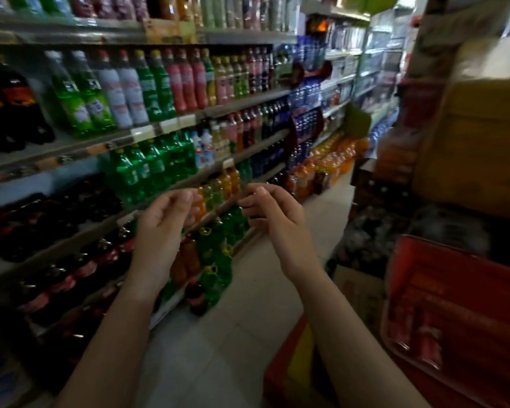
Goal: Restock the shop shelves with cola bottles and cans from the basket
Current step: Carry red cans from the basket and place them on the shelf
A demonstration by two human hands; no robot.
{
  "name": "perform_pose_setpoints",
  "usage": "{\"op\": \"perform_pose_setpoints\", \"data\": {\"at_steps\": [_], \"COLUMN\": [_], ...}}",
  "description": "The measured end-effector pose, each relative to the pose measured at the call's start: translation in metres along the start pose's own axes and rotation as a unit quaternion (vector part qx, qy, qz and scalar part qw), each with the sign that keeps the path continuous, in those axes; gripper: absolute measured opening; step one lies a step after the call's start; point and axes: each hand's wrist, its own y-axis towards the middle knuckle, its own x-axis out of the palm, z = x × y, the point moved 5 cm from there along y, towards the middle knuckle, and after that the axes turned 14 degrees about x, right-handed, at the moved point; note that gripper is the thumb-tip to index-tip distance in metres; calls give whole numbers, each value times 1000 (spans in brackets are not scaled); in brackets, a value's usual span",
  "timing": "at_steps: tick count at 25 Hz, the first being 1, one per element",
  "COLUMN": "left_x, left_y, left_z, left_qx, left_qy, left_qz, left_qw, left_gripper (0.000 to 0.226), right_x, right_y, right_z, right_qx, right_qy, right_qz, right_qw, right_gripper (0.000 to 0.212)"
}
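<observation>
Both hands are raised side by side in mid-air in front of the shelving, bare forearms entering from the bottom edge. The left hand (162,216) is loosely curled, fingers bent inward, with nothing between them. The right hand (273,210) is likewise half-curled and empty, thumb and forefinger near each other but pinching no visible object. The two hands are near each other and not touching.

The red basket (465,278) sits below and to the right of the right hand, well apart from it. It is cut off by the right and bottom frame edges. Inside it, red cola cans (418,337) are partly visible; motion blur prevents a count and makes labels unreadable.

Left of and below the left hand, the lower shelves (80,237) hold dark cola bottles (59,278) with red labels, dim and smeared. Directly behind both hands stand green bottles (215,254) and orange bottles (227,184); the hands cover part of these rows. One dark bottle (196,298) stands on the tiled floor (242,334) at the shelf base, below the left hand.

Cardboard boxes (477,136) rise to the right of the right hand, heavily blurred. The far end of the aisle is indistinct.
</observation>
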Motion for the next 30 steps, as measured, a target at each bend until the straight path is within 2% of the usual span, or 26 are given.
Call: {"op": "perform_pose_setpoints", "data": {"at_steps": [5,9,14,17,20,24,26,30], "left_x": [141,267,381,440,479,506,507,494], "left_y": [-54,-103,-142,-144,-142,-146,-155,-189], "left_z": [21,24,7,-14,-42,-94,-124,-155], "left_qx": [-7,-62,-173,-191,-179,-167,-184,-246], "left_qy": [-19,-76,-148,-139,-105,-27,24,61], "left_qz": [-46,-126,-216,-294,-337,-379,-376,-387], "left_qw": [999,987,950,926,918,910,908,887], "left_gripper": [26,28,26,32,28,29,38,48], "right_x": [-130,-248,-349,-397,-428,-449,-460,-476], "right_y": [-52,-89,-104,-99,-85,-61,-58,-68], "right_z": [1,5,26,36,50,88,121,184], "right_qx": [17,42,86,105,126,156,200,319], "right_qy": [-4,-1,-15,-24,-32,-81,-107,-146], "right_qz": [56,148,248,306,350,368,373,364], "right_qw": [998,988,965,946,928,913,900,863], "right_gripper": [26,29,24,26,28,20,21,24]}}
